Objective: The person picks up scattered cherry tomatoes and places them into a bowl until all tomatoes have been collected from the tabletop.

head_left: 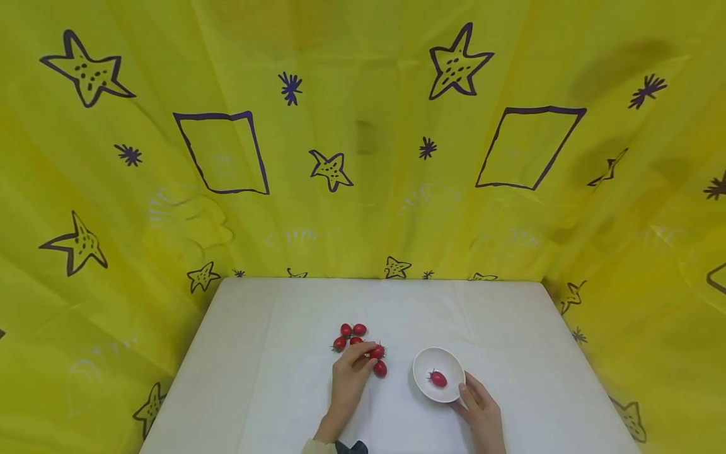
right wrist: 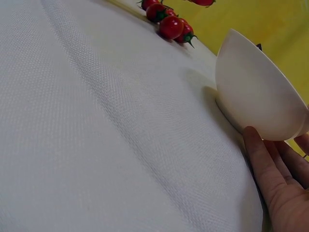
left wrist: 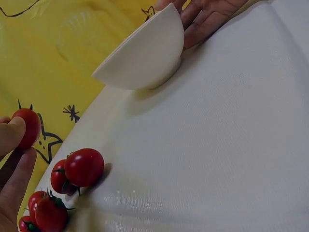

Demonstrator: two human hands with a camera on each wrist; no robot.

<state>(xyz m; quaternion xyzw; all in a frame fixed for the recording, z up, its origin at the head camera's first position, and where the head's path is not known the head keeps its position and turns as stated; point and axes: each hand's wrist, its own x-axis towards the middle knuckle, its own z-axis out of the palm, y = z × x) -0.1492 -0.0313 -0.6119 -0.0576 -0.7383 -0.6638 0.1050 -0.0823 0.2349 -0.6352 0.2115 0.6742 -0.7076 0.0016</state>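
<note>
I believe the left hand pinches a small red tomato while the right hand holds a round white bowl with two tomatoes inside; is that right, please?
Not quite: the head view shows only one small red tomato inside the round white bowl, not two. The left hand does pinch another tomato, and the right hand does hold the bowl.

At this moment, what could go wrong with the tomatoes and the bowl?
The round tomato pinched by the left hand could slip. The loose tomatoes nearby might roll if that hand brushes them. The bowl, held at one side by the right hand, could tip if pushed, spilling the tomato inside.
</note>
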